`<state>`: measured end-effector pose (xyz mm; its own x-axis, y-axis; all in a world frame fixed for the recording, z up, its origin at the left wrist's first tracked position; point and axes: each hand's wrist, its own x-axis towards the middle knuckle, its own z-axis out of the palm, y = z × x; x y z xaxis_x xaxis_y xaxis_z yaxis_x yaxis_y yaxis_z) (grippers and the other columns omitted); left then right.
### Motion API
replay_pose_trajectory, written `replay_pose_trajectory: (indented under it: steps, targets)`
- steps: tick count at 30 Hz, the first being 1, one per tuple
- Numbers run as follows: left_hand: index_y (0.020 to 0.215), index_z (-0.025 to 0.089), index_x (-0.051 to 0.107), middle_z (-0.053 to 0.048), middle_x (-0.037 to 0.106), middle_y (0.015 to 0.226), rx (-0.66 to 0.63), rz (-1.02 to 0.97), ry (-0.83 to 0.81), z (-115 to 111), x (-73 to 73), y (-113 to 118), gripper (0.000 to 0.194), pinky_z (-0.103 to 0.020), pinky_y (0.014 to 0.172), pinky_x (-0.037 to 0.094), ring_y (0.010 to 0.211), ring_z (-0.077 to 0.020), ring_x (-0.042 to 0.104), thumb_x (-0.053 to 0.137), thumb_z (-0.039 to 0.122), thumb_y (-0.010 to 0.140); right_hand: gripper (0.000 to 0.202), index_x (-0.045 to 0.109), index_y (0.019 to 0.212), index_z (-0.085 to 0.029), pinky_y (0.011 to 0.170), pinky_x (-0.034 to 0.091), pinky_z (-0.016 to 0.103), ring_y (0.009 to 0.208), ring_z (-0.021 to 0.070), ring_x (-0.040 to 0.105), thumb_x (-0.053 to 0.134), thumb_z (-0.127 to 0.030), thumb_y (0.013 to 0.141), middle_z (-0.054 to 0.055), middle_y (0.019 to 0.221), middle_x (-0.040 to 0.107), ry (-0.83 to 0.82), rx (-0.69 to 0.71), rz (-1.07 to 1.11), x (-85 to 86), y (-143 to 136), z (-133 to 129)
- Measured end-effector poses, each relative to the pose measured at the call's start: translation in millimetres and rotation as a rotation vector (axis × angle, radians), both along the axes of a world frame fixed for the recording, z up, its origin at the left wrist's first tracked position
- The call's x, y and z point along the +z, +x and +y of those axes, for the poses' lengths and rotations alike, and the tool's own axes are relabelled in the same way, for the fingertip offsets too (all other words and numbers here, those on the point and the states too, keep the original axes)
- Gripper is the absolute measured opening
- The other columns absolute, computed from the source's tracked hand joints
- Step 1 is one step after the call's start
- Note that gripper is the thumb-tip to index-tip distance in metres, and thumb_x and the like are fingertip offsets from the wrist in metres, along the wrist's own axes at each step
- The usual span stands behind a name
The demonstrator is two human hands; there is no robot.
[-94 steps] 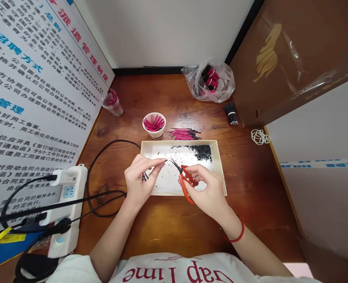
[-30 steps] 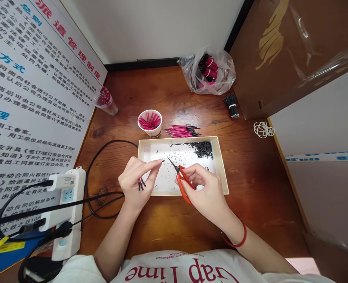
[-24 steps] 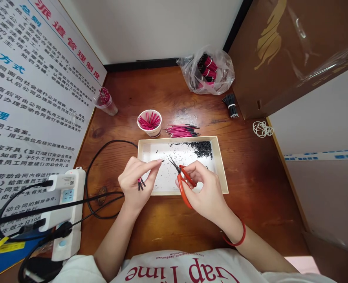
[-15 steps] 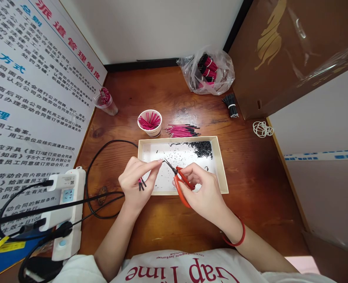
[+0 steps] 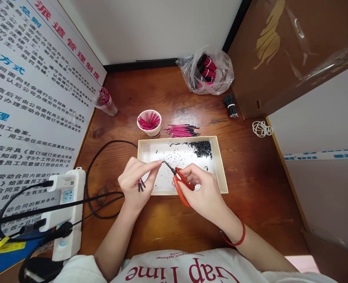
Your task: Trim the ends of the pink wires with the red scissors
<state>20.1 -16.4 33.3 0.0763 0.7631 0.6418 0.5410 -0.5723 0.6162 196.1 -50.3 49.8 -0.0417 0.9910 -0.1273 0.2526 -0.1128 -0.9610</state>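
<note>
The right hand [image 5: 203, 186] has its fingers wrapped around orange-handled scissors [image 5: 177, 188]. The blades, parted and clear moments ago, now look closed at the left fingertips, by the thin dark piece [image 5: 162, 160] which the left hand [image 5: 137, 179] pinches; the work seems to be at the snip. Dark-ended wires [image 5: 141, 184] poke from its palm. Beneath the fingers sits a tray [image 5: 221, 169]; beyond, pink wires [image 5: 181, 131].
</note>
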Motion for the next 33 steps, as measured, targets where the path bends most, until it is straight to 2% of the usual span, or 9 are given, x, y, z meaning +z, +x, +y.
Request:
replay_pose_trajectory:
  steps: [8, 12, 15, 18, 21, 25, 29, 33]
  targets:
    - [0.092, 0.024, 0.078, 0.002, 0.073, 0.070, 0.033, -0.016, -0.047, -0.9, 0.7, 0.0, 0.021, -0.028, 0.058, 0.041, 0.058, -0.0108, 0.053, 0.074, 0.006, 0.083, 0.010, 0.057, 0.075, -0.022, 0.047, 0.041, 0.023, 0.052, 0.0111, 0.055, 0.065, -0.023, 0.082, -0.002, 0.063, 0.064, 0.015, -0.064, -0.001, -4.7, 0.7, 0.7]
    - [0.091, 0.024, 0.078, 0.001, 0.072, 0.069, 0.092, -0.074, -0.105, -1.7, -0.8, 1.8, 0.014, -0.028, 0.059, 0.042, 0.060, -0.0118, 0.052, 0.074, 0.012, 0.084, 0.013, 0.056, 0.076, -0.022, 0.046, 0.041, 0.024, 0.052, 0.0120, 0.055, 0.066, -0.027, 0.083, -0.002, 0.063, 0.063, 0.036, -0.112, -0.012, -6.8, -0.5, 5.7]
    - [0.094, 0.024, 0.079, 0.000, 0.071, 0.072, 0.156, -0.169, -0.210, 0.2, -3.4, 2.7, 0.010, -0.028, 0.063, 0.045, 0.065, -0.0135, 0.055, 0.073, 0.021, 0.086, 0.014, 0.054, 0.077, -0.023, 0.047, 0.043, 0.024, 0.054, 0.0129, 0.056, 0.066, -0.028, 0.083, -0.001, 0.065, 0.065, 0.084, -0.127, -0.048, -8.4, -1.3, 9.3]
    - [0.098, 0.022, 0.078, -0.003, 0.074, 0.082, 0.199, -0.344, -0.383, 5.1, -2.2, 2.1, 0.017, -0.027, 0.067, 0.048, 0.074, -0.0149, 0.061, 0.072, 0.032, 0.086, 0.012, 0.055, 0.078, -0.023, 0.048, 0.046, 0.025, 0.055, 0.0132, 0.058, 0.066, -0.023, 0.083, 0.000, 0.070, 0.068, 0.220, -0.093, -0.168, -9.2, 2.1, 9.8]
    - [0.087, 0.018, 0.076, -0.006, 0.076, 0.084, 0.138, -0.512, -0.617, 10.0, 4.0, 0.7, 0.026, -0.029, 0.069, 0.051, 0.077, -0.0177, 0.066, 0.074, 0.043, 0.081, 0.007, 0.059, 0.084, -0.023, 0.057, 0.051, 0.028, 0.064, 0.0159, 0.064, 0.064, -0.018, 0.086, 0.003, 0.081, 0.073, 0.428, -0.044, -0.386, -10.5, 11.8, 9.3]
    - [0.077, 0.016, 0.076, -0.010, 0.078, 0.081, 0.013, -0.552, -0.878, 11.0, 12.2, 1.6, 0.031, -0.031, 0.071, 0.053, 0.081, -0.0221, 0.071, 0.081, 0.046, 0.071, 0.009, 0.066, 0.097, -0.021, 0.072, 0.055, 0.032, 0.083, 0.0213, 0.071, 0.060, -0.016, 0.094, 0.007, 0.093, 0.076, 0.633, 0.087, -0.609, -12.6, 26.4, 11.3]
    - [0.072, 0.016, 0.076, -0.010, 0.079, 0.080, 0.015, -0.528, -0.956, 8.3, 12.7, 5.2, 0.031, -0.032, 0.072, 0.054, 0.078, -0.0222, 0.071, 0.085, 0.043, 0.063, 0.017, 0.070, 0.098, -0.020, 0.072, 0.053, 0.035, 0.081, 0.0233, 0.069, 0.057, -0.011, 0.095, 0.008, 0.091, 0.075, 0.663, 0.175, -0.762, -12.2, 30.4, 13.5]
    - [0.069, 0.016, 0.075, -0.007, 0.077, 0.072, -0.010, -0.503, -0.967, 6.5, 10.9, 8.3, 0.027, -0.030, 0.065, 0.054, 0.069, -0.0199, 0.070, 0.086, 0.039, 0.060, 0.021, 0.072, 0.095, -0.020, 0.069, 0.052, 0.035, 0.078, 0.0235, 0.068, 0.054, -0.008, 0.096, 0.009, 0.088, 0.075, 0.709, 0.193, -0.819, -9.6, 26.5, 13.3]
